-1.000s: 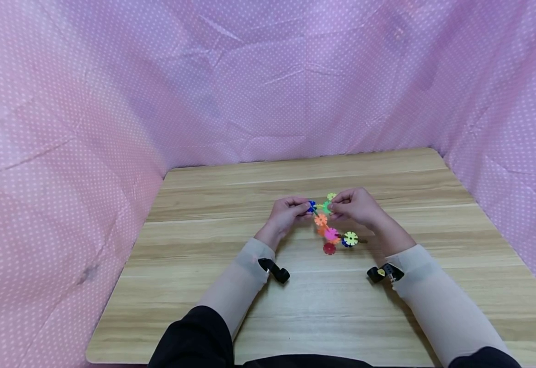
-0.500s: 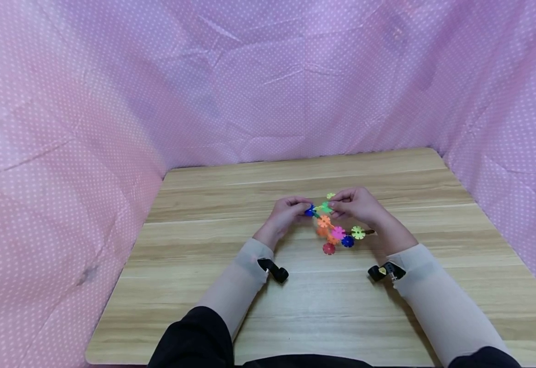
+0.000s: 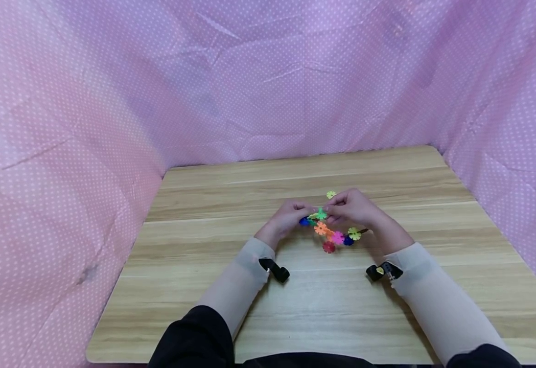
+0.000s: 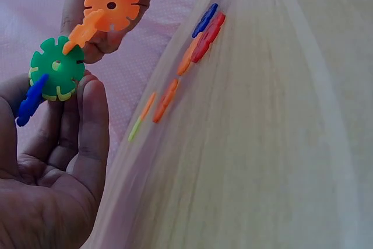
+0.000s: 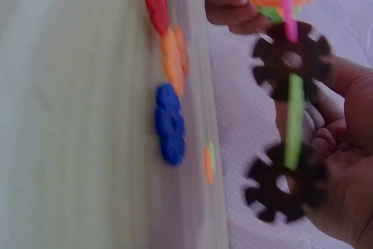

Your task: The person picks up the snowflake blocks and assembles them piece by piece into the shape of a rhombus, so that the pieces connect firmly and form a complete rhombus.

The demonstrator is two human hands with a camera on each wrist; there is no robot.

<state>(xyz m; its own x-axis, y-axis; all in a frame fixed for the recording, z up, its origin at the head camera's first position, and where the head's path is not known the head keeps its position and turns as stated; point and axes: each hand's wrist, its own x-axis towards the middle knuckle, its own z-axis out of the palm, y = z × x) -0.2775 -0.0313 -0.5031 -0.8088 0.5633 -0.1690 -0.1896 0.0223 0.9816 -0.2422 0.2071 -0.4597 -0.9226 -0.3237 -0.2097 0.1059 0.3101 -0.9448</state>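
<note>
A chain of slotted plastic snowflake discs (image 4: 112,6) runs between both hands, in blue, green, orange, pink, brown and yellow-green. My left hand (image 3: 287,219) pinches its green disc (image 4: 57,67) between thumb and fingers; a blue disc (image 4: 32,100) sticks out beside the thumb. Curled at the bright green disc (image 3: 321,213), the thumb and forefinger of my right hand (image 3: 351,208) pinch this end of the chain. In the right wrist view, two brown discs (image 5: 291,60) joined by a yellow-green one (image 5: 295,122) hang in front of the right hand, hiding part of its fingers.
Loose on the wooden table (image 3: 323,306), below the chain, lie a red disc (image 3: 329,247), a blue disc (image 5: 169,123) and orange discs (image 4: 166,101). A yellow disc (image 3: 331,194) lies beyond the right hand. Pink dotted cloth (image 3: 268,82) hangs around the table.
The blue end and the bright green disc have shifted down and left in the head view. The chain's hanging end has swung to the right, then slightly back. Both hands stay close together.
</note>
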